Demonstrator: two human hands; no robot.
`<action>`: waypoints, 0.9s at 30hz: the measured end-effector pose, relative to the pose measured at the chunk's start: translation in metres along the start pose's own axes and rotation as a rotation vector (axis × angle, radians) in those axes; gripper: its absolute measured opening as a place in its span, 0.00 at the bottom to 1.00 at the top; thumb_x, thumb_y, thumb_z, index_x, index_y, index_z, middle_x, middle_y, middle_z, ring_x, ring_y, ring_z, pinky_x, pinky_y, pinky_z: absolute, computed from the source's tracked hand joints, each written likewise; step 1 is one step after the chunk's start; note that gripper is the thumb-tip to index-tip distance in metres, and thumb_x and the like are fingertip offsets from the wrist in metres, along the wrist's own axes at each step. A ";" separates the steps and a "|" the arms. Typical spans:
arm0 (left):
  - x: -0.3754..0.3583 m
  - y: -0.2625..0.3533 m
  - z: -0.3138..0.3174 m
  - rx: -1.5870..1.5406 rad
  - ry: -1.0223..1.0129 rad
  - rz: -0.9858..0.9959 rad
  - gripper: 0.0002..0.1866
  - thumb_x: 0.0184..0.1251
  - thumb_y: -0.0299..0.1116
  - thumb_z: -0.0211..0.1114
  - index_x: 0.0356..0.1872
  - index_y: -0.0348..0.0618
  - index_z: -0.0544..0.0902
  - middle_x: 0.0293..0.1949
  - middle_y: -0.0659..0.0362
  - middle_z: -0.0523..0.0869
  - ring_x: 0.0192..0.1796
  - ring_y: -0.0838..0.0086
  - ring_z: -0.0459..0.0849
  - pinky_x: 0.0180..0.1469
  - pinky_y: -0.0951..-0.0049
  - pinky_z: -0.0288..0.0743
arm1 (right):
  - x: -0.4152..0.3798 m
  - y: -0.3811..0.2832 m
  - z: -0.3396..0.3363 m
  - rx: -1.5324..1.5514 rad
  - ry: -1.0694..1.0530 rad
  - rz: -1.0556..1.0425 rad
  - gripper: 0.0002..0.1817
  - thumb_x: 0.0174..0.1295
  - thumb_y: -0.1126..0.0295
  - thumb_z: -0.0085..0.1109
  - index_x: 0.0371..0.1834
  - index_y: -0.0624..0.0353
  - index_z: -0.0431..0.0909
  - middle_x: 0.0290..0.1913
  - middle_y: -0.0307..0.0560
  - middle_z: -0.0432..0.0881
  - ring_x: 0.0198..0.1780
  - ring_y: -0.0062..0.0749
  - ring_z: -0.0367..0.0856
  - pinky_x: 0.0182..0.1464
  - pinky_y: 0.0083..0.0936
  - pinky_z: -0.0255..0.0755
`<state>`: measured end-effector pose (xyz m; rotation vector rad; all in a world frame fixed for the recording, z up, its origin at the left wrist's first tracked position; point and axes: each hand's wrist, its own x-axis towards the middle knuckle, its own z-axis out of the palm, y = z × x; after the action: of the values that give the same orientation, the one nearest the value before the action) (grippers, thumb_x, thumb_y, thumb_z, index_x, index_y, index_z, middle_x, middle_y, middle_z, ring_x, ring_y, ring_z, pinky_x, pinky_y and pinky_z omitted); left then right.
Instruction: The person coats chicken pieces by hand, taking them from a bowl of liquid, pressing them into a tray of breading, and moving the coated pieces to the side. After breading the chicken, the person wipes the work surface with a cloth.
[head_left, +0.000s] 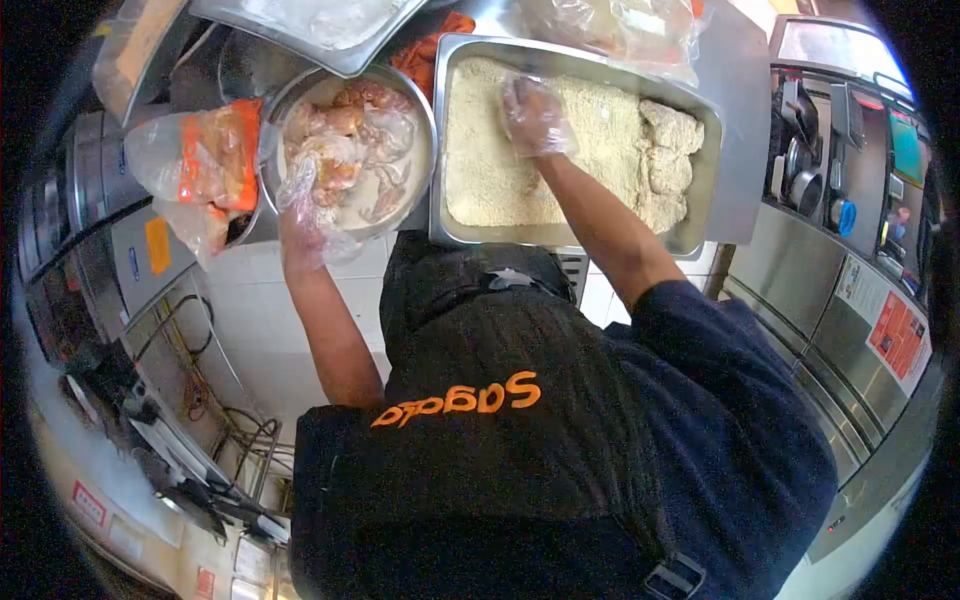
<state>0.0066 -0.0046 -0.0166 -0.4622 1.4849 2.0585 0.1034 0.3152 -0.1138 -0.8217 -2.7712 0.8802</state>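
Note:
My left hand [308,208], in a clear plastic glove, reaches into a round metal bowl [432,150] of raw chicken pieces [370,97] in pale liquid. Its fingers are closed around a piece of chicken [338,176] near the bowl's front side. My right hand [535,115], also gloved in clear plastic, rests in the pale crumbly breading [490,180] of a deep rectangular steel tray [575,237]. Its fingers point away from me and are partly hidden and blurred. Several breaded chicken pieces [670,165] sit along the right end of that tray.
Left of the bowl lies a clear plastic bag with an orange band [215,160], holding chicken. Behind the bowl is another metal tray [320,25] with white contents. A clear plastic bag [630,35] lies behind the breading tray. Steel cabinets [800,260] stand at the right.

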 end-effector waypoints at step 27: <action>-0.016 -0.011 0.020 0.013 0.038 0.010 0.26 0.64 0.37 0.56 0.60 0.35 0.64 0.53 0.53 0.73 0.53 0.69 0.74 0.53 0.68 0.72 | -0.047 0.006 0.010 -0.438 -0.158 0.051 0.32 0.60 0.47 0.35 0.65 0.52 0.60 0.66 0.50 0.61 0.68 0.44 0.55 0.68 0.48 0.35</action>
<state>0.0271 0.0129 -0.0089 -0.4920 1.5248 2.0570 0.1430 0.2894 -0.1235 -0.9193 -3.1502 0.3545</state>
